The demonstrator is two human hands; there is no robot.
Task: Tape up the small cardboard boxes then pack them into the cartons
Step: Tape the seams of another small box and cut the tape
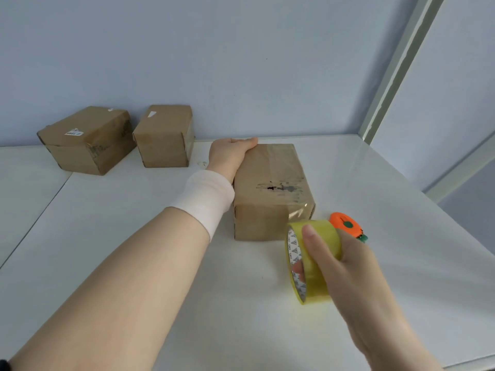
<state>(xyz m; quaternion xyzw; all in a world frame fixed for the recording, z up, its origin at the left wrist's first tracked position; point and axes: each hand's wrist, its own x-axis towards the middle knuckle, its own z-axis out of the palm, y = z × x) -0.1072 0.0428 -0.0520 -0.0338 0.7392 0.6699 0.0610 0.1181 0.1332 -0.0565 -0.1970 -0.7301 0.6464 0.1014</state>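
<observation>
A small brown cardboard box (270, 183) lies lengthwise on the white table (134, 236) in the middle. My left hand (230, 153) rests on its far left corner, fingers curled over the far edge, with a pale wristband on the wrist. My right hand (345, 266) grips a yellowish roll of clear tape (318, 261) just in front of the box's near right corner. A strip of tape runs from the roll up onto the near right edge of the box. Two more brown boxes, a wide box (85, 140) and a narrow box (164, 135), stand at the back left against the wall.
An orange cutter (345, 223) with a green button lies on the table right of the box, partly behind my right hand. The blue wall closes the back; a white frame post (388, 76) rises at the right. The table's right edge runs diagonally.
</observation>
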